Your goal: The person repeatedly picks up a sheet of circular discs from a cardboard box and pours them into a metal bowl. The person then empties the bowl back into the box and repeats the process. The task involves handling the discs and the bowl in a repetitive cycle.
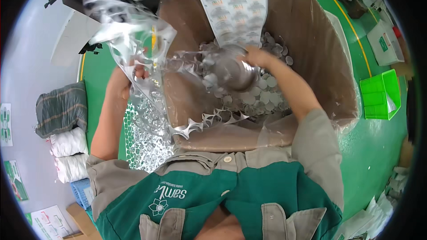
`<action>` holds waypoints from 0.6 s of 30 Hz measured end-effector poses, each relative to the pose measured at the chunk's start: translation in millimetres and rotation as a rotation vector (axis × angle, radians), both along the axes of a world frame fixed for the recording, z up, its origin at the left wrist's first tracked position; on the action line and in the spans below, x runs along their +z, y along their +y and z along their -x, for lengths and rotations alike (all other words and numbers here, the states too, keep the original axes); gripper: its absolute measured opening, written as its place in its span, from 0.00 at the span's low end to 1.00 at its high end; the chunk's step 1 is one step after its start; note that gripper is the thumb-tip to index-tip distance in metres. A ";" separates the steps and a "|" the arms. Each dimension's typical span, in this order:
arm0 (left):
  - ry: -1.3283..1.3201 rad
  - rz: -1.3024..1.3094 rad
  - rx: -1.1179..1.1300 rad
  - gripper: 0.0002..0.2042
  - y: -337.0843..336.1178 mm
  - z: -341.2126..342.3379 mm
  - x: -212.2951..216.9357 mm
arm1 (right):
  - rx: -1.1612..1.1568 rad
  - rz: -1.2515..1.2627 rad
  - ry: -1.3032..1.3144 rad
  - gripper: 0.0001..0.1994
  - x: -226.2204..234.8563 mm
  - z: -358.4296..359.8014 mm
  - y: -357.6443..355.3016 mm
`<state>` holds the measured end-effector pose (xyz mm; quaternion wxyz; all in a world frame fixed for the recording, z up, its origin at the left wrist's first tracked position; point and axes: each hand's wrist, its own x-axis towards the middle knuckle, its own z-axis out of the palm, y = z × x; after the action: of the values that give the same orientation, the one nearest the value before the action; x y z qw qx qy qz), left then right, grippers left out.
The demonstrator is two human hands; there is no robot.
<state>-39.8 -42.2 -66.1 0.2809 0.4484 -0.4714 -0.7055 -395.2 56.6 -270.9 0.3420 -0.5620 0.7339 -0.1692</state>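
My left hand (pixel 140 70) is closed on a tangled strip of silver punched foil scrap (pixel 129 40). The strip has round holes; it rises in a loose bunch above the hand and trails down below it. My right hand (pixel 257 57) is over the large box, against a shiny blurred piece of foil (pixel 231 69). Its fingers are smeared by motion, so their grip is unclear. Beneath it, many small round silver discs (pixel 264 95) lie in the box (pixel 320 66), which has a clear plastic liner. A printed foil sheet (pixel 235 4) hangs down into the box from the far side.
More punched foil scrap (pixel 149 144) is heaped left of the box. Farther left are a folded dark plaid cloth (pixel 62 109) and white bundles (pixel 70 155). A bright green bin (pixel 378 95) and a white container (pixel 384 44) stand on the green floor at right.
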 end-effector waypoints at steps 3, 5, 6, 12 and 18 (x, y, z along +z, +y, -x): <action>-0.226 0.138 -0.034 0.16 0.9 9.8 -11.6 | 0.026 -0.284 0.477 0.30 -103.3 32.4 36.7; -0.162 0.150 -0.008 0.13 11.3 -6.7 -6.7 | 0.403 -0.557 0.462 0.30 -61.3 20.3 34.4; -0.107 0.162 -0.007 0.11 15.5 -9.2 -7.1 | 0.573 -0.696 0.469 0.30 -25.4 22.8 35.3; 0.032 0.022 0.085 0.11 15.7 -3.3 -6.0 | 0.346 -0.073 -0.451 0.26 100.0 31.5 15.5; 0.319 -0.160 0.187 0.21 36.7 -30.5 48.3 | 0.327 0.198 -1.566 0.34 105.2 7.2 7.3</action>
<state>-9.3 -5.5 -17.8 0.3798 0.3938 -0.3197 -0.7736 -402.4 63.9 -165.7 0.7262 -0.4082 0.1711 -0.5261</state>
